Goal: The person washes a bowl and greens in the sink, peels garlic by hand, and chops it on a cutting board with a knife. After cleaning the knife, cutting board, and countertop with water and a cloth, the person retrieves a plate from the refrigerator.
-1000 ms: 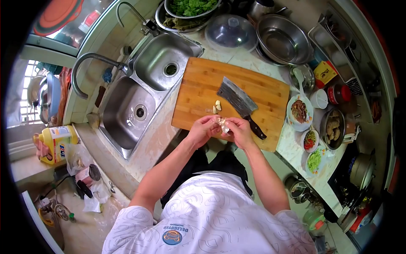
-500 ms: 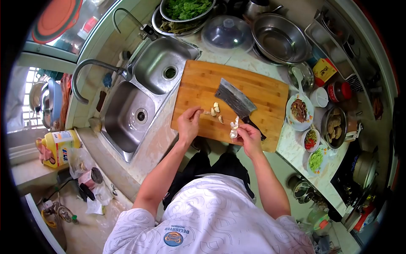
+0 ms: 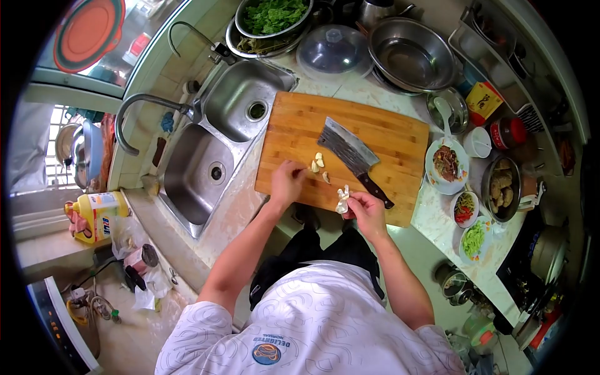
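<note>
On the wooden cutting board (image 3: 390,134) lies a cleaver (image 3: 347,147), its dark handle pointing toward my right hand. Several garlic cloves (image 3: 319,159) rest left of the blade. My right hand (image 3: 369,212) is closed on a whitish piece of garlic with papery skin (image 3: 342,200), held over the board's near edge. Beside the cloves, over the board's left part, is my left hand (image 3: 287,184). Its fingers are bent together, and whatever is between the fingertips is hidden.
A double steel sink (image 3: 199,172) adjoins the board on the left. Behind stand a steel basin (image 3: 412,56), a clear lid (image 3: 333,49) and a bowl of greens (image 3: 275,15). At right are a plate of meat (image 3: 446,164), chopped peppers (image 3: 464,210) and a pot (image 3: 502,187).
My left hand has shifted slightly right and turned, its fingertips now near the cloves. The garlic in my right hand has moved slightly left and down. The view has tilted a little.
</note>
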Action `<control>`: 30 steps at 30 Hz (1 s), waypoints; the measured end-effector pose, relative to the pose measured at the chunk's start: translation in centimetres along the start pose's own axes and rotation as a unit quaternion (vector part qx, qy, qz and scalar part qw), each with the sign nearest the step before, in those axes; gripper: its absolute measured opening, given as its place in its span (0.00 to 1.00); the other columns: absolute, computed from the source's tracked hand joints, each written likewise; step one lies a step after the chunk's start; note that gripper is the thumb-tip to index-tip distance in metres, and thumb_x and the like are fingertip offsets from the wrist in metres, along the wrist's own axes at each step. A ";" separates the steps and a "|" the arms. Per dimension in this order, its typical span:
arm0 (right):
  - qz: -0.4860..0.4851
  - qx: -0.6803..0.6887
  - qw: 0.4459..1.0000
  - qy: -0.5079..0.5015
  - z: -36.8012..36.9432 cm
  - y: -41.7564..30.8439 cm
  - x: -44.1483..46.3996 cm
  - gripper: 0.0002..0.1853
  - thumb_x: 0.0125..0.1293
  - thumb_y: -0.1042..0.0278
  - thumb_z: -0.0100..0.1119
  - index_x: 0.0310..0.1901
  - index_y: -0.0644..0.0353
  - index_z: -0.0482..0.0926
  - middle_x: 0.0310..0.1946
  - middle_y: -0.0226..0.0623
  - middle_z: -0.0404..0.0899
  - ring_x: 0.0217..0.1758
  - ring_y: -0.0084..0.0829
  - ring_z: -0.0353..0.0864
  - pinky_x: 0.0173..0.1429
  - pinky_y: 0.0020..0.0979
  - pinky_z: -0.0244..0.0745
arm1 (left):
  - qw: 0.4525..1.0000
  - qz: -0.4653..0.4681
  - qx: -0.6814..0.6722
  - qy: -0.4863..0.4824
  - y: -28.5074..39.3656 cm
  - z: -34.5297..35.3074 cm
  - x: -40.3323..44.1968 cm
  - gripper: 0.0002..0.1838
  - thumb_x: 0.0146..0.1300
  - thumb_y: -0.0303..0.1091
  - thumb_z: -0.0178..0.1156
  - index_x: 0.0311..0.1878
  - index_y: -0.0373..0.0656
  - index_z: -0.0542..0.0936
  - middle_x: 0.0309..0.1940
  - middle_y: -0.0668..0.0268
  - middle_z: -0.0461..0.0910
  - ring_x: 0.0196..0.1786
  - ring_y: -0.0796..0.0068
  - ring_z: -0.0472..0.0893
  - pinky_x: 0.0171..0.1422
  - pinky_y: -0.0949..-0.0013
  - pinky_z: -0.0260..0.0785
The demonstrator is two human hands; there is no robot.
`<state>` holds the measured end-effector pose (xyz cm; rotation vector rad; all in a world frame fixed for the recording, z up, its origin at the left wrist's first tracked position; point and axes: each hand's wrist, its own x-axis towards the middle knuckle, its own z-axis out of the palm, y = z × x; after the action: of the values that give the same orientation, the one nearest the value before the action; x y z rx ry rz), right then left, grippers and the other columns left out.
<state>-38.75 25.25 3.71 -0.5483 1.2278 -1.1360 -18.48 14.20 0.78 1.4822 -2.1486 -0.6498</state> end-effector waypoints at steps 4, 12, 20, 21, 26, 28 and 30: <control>-0.012 -0.008 1.000 -0.012 -0.7 0.0 0.2 0.08 0.66 0.73 0.53 0.43 0.68 0.78 0.30 0.35 0.80 0.28 0.22 0.80 0.34 0.23 0.78 | 0.779 -0.336 -0.530 -0.008 2.0 -2.0 -1.7 0.06 0.64 0.29 0.58 0.39 0.35 0.77 0.30 0.68 0.75 0.31 0.77 0.74 0.40 0.76 0.69; -0.058 0.011 0.998 -0.027 2.1 -2.5 0.3 0.06 0.66 0.75 0.53 0.39 0.69 0.76 0.29 0.32 0.79 0.29 0.18 0.78 0.36 0.20 0.76 | 0.699 -0.328 -0.636 -0.012 9.2 -3.8 -4.5 0.05 0.63 0.24 0.58 0.41 0.34 0.77 0.35 0.63 0.77 0.37 0.75 0.77 0.45 0.74 0.71; -0.010 0.047 0.997 -0.063 2.7 0.2 -0.7 0.06 0.68 0.72 0.53 0.40 0.65 0.74 0.33 0.31 0.79 0.33 0.20 0.79 0.37 0.23 0.78 | 0.968 -0.106 -0.226 -0.034 10.1 -2.8 -5.4 0.07 0.53 0.22 0.64 0.37 0.38 0.83 0.37 0.61 0.80 0.34 0.73 0.81 0.40 0.73 0.73; 0.017 0.066 0.996 -0.055 2.7 0.2 -0.6 0.06 0.68 0.71 0.53 0.40 0.64 0.75 0.33 0.32 0.79 0.32 0.20 0.79 0.38 0.23 0.79 | 0.956 -0.106 -0.274 -0.027 9.1 -2.7 -5.4 0.08 0.54 0.24 0.64 0.38 0.38 0.83 0.35 0.61 0.81 0.32 0.72 0.81 0.39 0.73 0.73; 0.035 0.066 0.996 0.055 4.1 1.5 -0.6 0.06 0.67 0.70 0.55 0.37 0.64 0.77 0.29 0.33 0.80 0.27 0.20 0.78 0.34 0.21 0.76 | 0.971 -0.167 -0.171 0.024 2.0 -2.3 -4.2 0.06 0.54 0.24 0.63 0.36 0.37 0.83 0.30 0.57 0.81 0.33 0.64 0.82 0.38 0.68 0.74; 0.030 0.071 0.992 0.096 4.7 1.5 -1.6 0.06 0.67 0.70 0.55 0.37 0.64 0.77 0.29 0.33 0.80 0.27 0.20 0.78 0.34 0.21 0.77 | 0.982 -0.117 -0.143 0.034 -0.3 -1.9 -3.2 0.05 0.54 0.24 0.63 0.35 0.38 0.82 0.28 0.58 0.79 0.32 0.60 0.81 0.38 0.66 0.73; 0.028 0.080 0.989 0.118 4.6 1.8 -3.1 0.06 0.67 0.70 0.56 0.38 0.64 0.78 0.30 0.34 0.80 0.28 0.20 0.78 0.35 0.21 0.77 | 0.992 -0.064 -0.109 0.028 -1.5 -1.3 -2.0 0.05 0.54 0.24 0.63 0.35 0.38 0.82 0.28 0.58 0.78 0.31 0.60 0.80 0.37 0.66 0.73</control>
<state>-33.59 27.66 5.01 -0.2610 1.3307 -1.2643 -15.94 15.48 0.66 1.5072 -1.8855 -0.8480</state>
